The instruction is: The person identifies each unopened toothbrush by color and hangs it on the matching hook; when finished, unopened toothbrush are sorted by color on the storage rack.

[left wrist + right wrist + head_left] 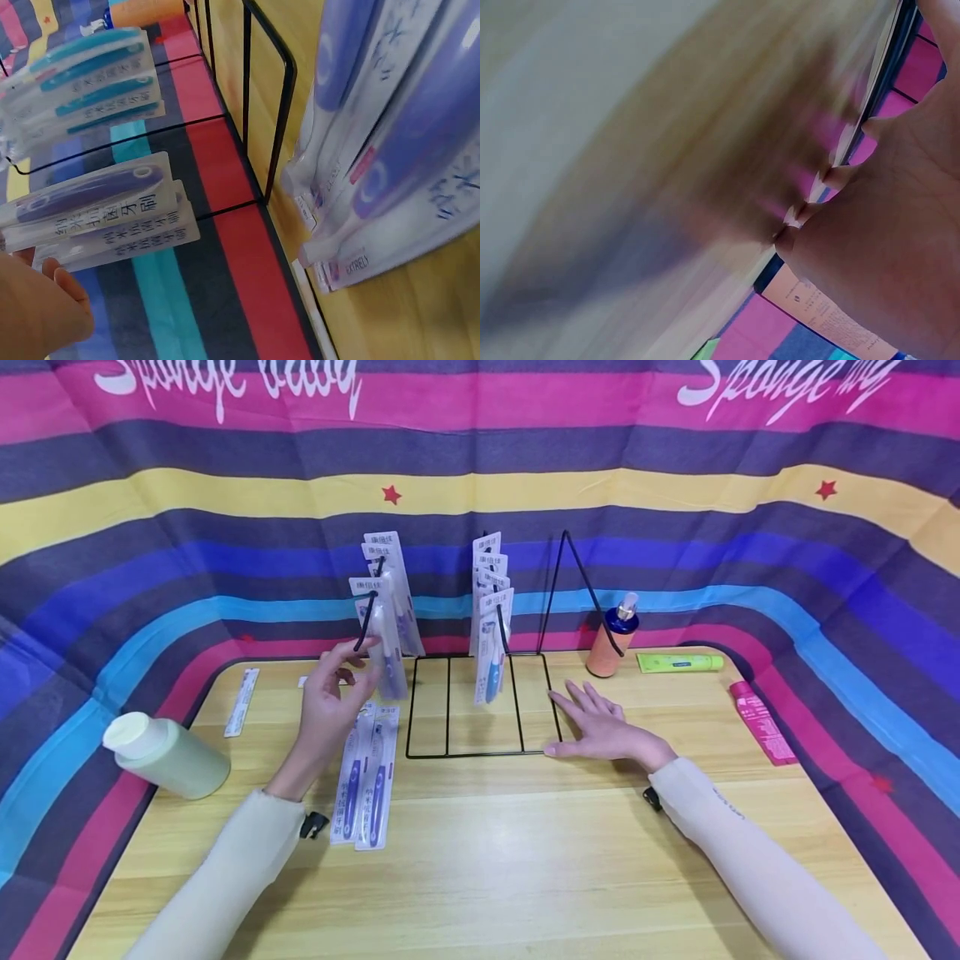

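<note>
My left hand (335, 687) is at the front end of the left hook of a black wire display rack (465, 756). Its fingertips are right at the packaged purple toothbrushes (392, 652) hanging there, with thumb and forefinger apart. In the left wrist view the fingers overlap the upper end of these packs (97, 206). Several packaged blue toothbrushes (492, 664) hang from the middle hook. My right hand (600, 727) lies with spread fingers at the right edge of the rack's base. Two more packaged purple toothbrushes (378, 785) lie side by side on the table, near my left wrist.
A pale green bottle (176, 760) lies tilted at the left, near a narrow white packet (242, 702). Behind my right hand stand an orange pump bottle (606, 647), a green tube (678, 662) and a pink tube (763, 727). Striped cloth (600, 447) surrounds the table's back and sides.
</note>
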Demonstrator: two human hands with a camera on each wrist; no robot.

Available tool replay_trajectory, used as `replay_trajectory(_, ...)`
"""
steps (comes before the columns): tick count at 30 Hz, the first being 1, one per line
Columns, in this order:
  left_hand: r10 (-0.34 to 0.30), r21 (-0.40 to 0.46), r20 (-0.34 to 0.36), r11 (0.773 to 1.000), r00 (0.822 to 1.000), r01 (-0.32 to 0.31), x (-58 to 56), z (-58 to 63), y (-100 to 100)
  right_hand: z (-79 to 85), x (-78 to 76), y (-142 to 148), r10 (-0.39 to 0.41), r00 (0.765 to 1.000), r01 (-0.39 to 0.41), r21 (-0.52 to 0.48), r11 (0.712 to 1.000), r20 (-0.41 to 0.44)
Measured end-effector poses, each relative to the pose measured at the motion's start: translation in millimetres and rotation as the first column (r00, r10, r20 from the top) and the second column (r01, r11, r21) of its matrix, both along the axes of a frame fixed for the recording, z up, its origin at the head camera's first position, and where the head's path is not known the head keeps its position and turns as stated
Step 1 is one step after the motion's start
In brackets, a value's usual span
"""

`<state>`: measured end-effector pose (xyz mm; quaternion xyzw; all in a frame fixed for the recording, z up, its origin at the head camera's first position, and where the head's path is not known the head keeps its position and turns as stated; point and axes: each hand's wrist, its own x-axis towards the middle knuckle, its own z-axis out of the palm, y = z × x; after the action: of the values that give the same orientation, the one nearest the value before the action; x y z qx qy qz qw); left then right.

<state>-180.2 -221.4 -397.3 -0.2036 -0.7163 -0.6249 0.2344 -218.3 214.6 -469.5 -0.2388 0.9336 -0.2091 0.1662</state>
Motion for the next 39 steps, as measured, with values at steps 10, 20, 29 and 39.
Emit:
replay_trajectory(10,0.01,0.069,0.008,0.998,1.0,-0.011,-28.3,-3.6,-6,-1.0,-1.3,-6,0.009,1.0,-0.009,0.003,1.0,0.003)
replay_trajectory(20,0.005,0.094,0.016,0.996,1.0,-0.006,-20.5,-13.5,-26,-0.3,-1.3,-4,0.005,1.0,-0.005,0.0,1.0,0.01)
replay_trajectory(29,0.187,-0.086,0.42,0.982,0.888,-0.166,32.2,-30.7,-39,-3.2,-1.7,1,-0.005,1.0,0.005,0.009,1.0,0.006)
replay_trajectory(39,0.24,-0.329,0.663,0.944,0.709,-0.012,70.9,-58.4,-38,-1.9,-2.6,0,0.002,1.0,-0.002,0.016,1.0,0.004)
